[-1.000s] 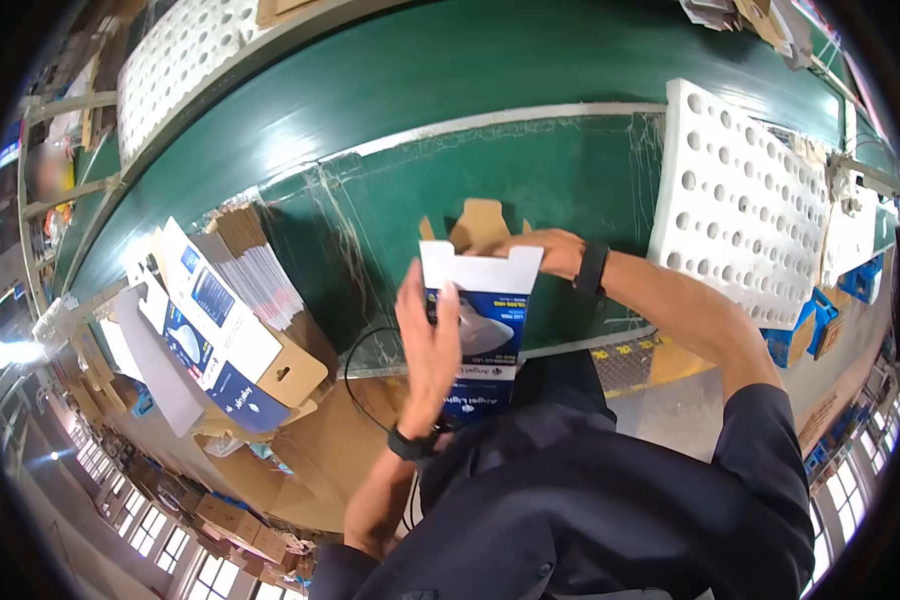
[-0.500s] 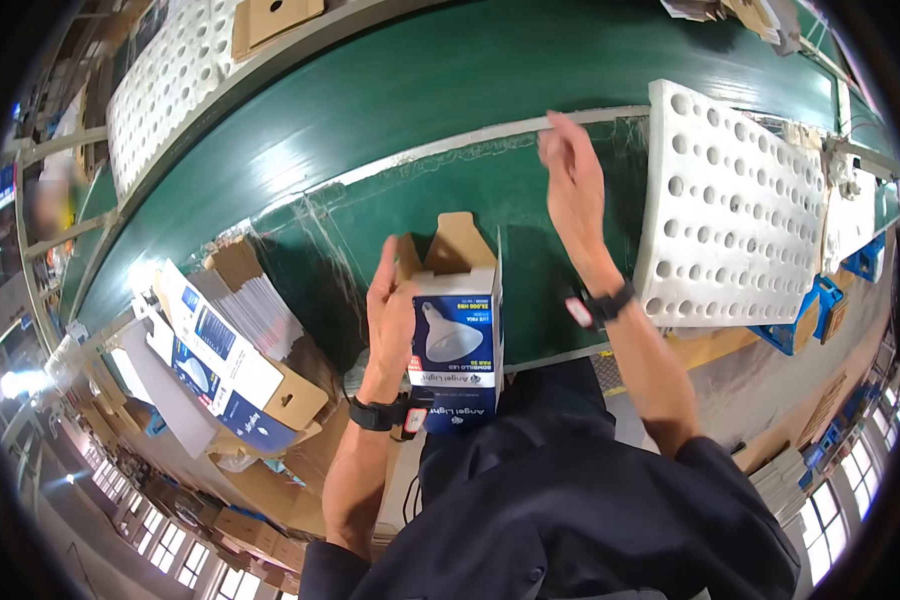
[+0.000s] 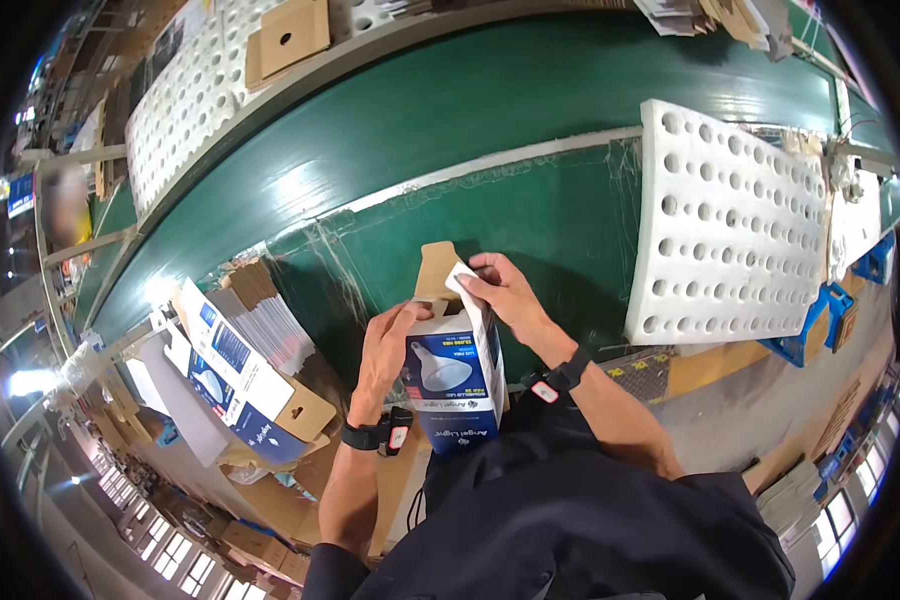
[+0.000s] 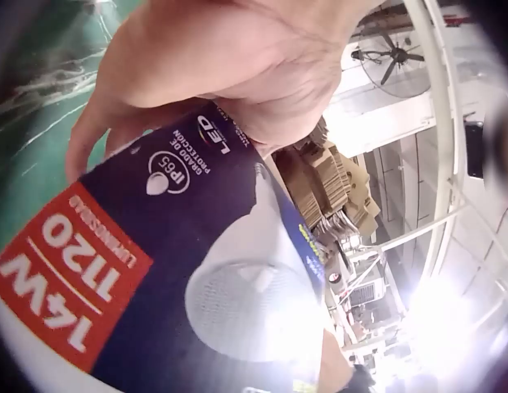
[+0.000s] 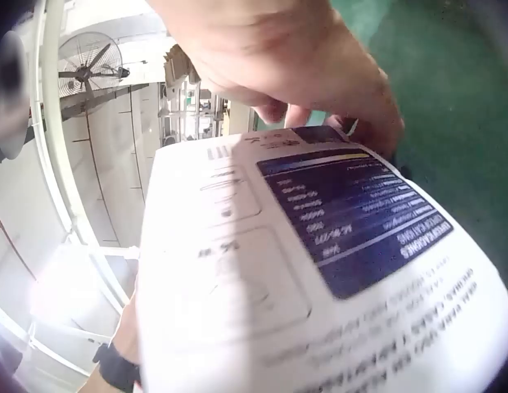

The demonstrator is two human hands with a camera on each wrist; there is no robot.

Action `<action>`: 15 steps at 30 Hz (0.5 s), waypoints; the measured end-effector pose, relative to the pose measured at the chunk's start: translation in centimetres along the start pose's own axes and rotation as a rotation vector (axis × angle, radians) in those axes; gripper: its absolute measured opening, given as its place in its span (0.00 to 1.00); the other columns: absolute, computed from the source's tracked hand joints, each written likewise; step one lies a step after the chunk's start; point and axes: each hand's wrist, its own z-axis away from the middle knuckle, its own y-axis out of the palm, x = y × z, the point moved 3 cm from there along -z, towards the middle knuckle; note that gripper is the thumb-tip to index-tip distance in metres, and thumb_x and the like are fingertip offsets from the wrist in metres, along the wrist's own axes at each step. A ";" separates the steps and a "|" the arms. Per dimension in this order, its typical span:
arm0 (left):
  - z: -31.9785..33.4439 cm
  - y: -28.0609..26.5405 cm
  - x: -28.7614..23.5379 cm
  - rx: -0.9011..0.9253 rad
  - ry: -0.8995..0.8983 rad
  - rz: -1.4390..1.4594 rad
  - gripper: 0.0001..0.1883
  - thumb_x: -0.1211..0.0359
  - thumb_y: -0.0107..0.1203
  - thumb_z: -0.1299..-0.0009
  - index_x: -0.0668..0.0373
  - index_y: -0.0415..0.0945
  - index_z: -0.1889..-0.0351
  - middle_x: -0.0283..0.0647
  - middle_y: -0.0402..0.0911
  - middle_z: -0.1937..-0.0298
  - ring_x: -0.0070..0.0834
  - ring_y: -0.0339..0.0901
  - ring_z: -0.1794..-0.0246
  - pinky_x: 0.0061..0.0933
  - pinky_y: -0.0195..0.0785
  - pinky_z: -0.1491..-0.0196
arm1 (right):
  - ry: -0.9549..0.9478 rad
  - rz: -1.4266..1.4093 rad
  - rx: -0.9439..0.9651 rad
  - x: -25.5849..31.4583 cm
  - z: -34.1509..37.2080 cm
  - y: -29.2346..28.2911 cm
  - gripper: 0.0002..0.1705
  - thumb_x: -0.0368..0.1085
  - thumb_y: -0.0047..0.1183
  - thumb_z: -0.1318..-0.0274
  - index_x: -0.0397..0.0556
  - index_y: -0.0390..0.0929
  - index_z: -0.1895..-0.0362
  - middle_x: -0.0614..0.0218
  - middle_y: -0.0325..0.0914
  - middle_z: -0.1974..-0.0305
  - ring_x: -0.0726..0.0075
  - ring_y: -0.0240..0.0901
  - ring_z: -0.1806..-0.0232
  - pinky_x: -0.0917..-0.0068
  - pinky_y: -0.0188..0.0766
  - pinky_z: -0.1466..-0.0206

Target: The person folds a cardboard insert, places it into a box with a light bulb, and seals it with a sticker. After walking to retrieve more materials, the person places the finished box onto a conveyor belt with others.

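Observation:
A blue and white printed box stands against the person's front, its upper end toward the green table. A brown cardboard flap sticks up at its far edge. The left hand rests on the box's left side with its fingers bent over the top edge; in the left wrist view that hand lies over the box's upper edge. On the right, the right hand pinches a white flap. The right wrist view shows the right hand above the box's white printed side.
At the left lie a stack of flattened boxes and printed cartons. A white foam tray with holes stands at the right. Beyond the rail, another foam tray holds a brown cardboard piece.
The right hand left the box top, swung out over the table, then came back to the white flap. The left hand's fingers, straight half a second ago, now bend over the top edge.

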 end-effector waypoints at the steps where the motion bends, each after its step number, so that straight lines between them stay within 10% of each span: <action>1: 0.1 -0.1 0.1 -0.007 0.010 0.008 0.16 0.65 0.50 0.26 0.69 0.83 0.55 0.43 0.83 0.44 0.29 0.75 0.43 0.28 0.60 0.35 | -0.008 0.011 0.007 0.3 -0.4 -0.1 0.30 0.39 0.62 0.37 0.40 0.71 0.34 0.63 0.78 0.50 0.71 0.74 0.49 0.75 0.70 0.45; 7: 0.1 1.0 3.3 -0.083 0.164 0.219 0.13 0.70 0.50 0.31 0.68 0.83 0.58 0.46 0.78 0.39 0.33 0.71 0.38 0.28 0.58 0.34 | 0.017 0.353 0.322 0.8 -0.8 0.8 0.25 0.29 0.57 0.41 0.39 0.76 0.38 0.59 0.79 0.46 0.67 0.76 0.46 0.73 0.71 0.44; 9: 0.7 0.7 3.7 -0.387 0.248 0.049 0.12 0.70 0.50 0.31 0.65 0.83 0.58 0.49 0.75 0.35 0.34 0.67 0.33 0.31 0.59 0.34 | -0.226 0.416 0.508 2.9 0.0 1.1 0.21 0.36 0.57 0.36 0.48 0.81 0.40 0.62 0.76 0.40 0.65 0.74 0.41 0.69 0.67 0.36; 15: 2.1 1.6 3.7 -0.225 0.112 0.425 0.17 0.72 0.49 0.33 0.67 0.78 0.48 0.49 0.72 0.35 0.35 0.67 0.33 0.31 0.56 0.31 | -0.035 0.918 0.739 4.3 -1.1 2.3 0.36 0.59 0.61 0.39 0.52 0.76 0.33 0.53 0.73 0.34 0.54 0.71 0.35 0.64 0.65 0.31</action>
